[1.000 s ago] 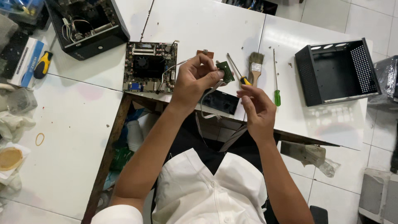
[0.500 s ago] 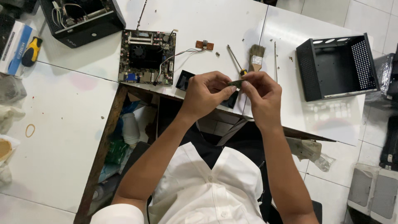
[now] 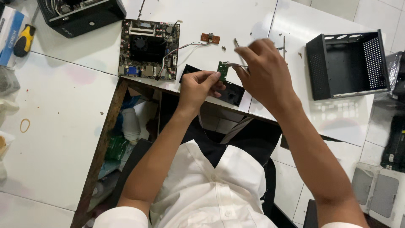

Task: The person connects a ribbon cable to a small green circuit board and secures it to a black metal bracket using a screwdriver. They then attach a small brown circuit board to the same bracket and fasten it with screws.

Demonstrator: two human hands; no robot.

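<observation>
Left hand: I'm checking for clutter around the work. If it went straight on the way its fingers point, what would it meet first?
The left hand points up and right at the small green board it pinches. Just beyond is the right hand, so it would likely meet those fingers first; depth is unclear.

Bright, even overhead light; glare on the white table [image 3: 346,114]; my right hand [image 3: 263,71] slightly motion-blurred; edges mildly distorted.
</observation>
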